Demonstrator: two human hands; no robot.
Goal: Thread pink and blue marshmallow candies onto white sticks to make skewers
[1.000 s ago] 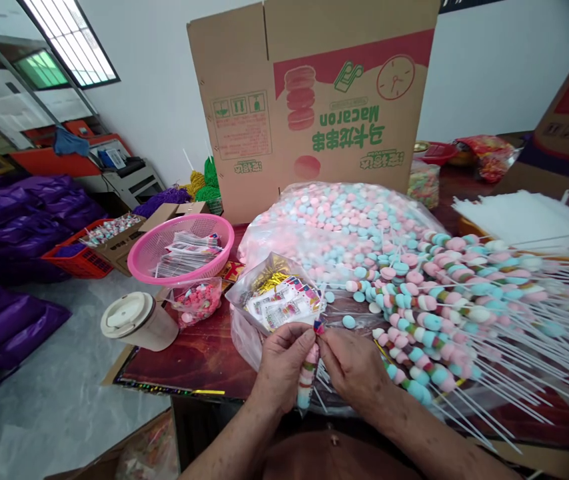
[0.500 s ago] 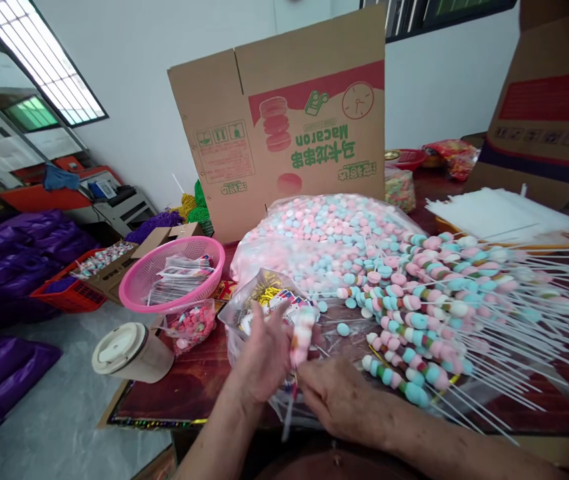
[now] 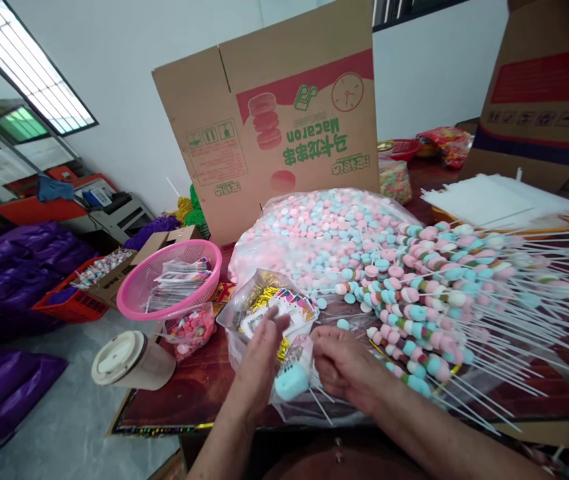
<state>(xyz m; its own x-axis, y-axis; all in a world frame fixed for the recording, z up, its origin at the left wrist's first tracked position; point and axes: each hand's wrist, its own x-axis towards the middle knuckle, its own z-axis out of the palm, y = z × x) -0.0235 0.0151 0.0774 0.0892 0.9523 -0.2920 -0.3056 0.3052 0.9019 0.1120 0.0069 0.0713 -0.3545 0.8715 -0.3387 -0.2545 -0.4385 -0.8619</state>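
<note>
Between my hands hangs a small clear packet (image 3: 292,379) with a thick pale blue candy at its lower end and printed marks above. My right hand (image 3: 342,363) is closed in a pinch at the packet's upper edge. Just left of it, my left hand (image 3: 260,357) has its fingers stretched upward; whether it touches the packet I cannot tell. Behind both hands, an open plastic bag (image 3: 232,317) holds printed cards (image 3: 289,310) and gold twist ties (image 3: 263,297). To the right lie many marshmallow skewers (image 3: 427,330) in pink, blue, white and green, their white sticks pointing right.
A large clear bag of pink and blue candies (image 3: 314,223) lies behind, before an upright carton (image 3: 309,133). On the left are a pink basket (image 3: 132,293) of flat packets, a bag of red candies (image 3: 192,330) and a lidded cup (image 3: 134,360). White sticks (image 3: 499,200) lie at right.
The candy piece between my hands has swung over, its thick blue end now pointing down. My right hand has moved up and right, and the left fingers have drawn together.
</note>
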